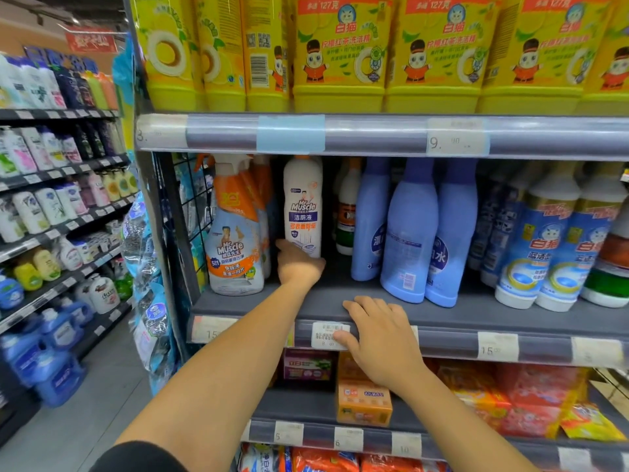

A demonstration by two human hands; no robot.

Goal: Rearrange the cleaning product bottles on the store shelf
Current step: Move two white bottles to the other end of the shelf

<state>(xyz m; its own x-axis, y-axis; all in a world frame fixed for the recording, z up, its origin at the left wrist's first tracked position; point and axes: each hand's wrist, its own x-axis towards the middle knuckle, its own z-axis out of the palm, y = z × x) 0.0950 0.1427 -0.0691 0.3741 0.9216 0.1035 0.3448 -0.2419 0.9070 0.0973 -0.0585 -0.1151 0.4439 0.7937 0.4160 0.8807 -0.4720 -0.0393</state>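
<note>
A white Mr Muscle toilet-cleaner bottle (303,206) stands upright deep on the middle shelf (476,318). My left hand (297,264) reaches in and grips its base. To its left stands an orange-and-white Mr Muscle spray bottle (235,233). To its right are a white bottle (349,212) and tall blue bleach bottles (410,233). My right hand (377,338) rests flat on the shelf's front edge, fingers apart, thumb over a white price tag (328,335), holding nothing.
Yellow dish-soap bottles (340,52) fill the upper shelf. Blue-and-white cleaner bottles (544,240) crowd the right of the middle shelf. Orange soap boxes (364,400) and red packs lie below. A wire grid (190,206) closes the shelf's left end. An aisle with shampoo shelves runs at left.
</note>
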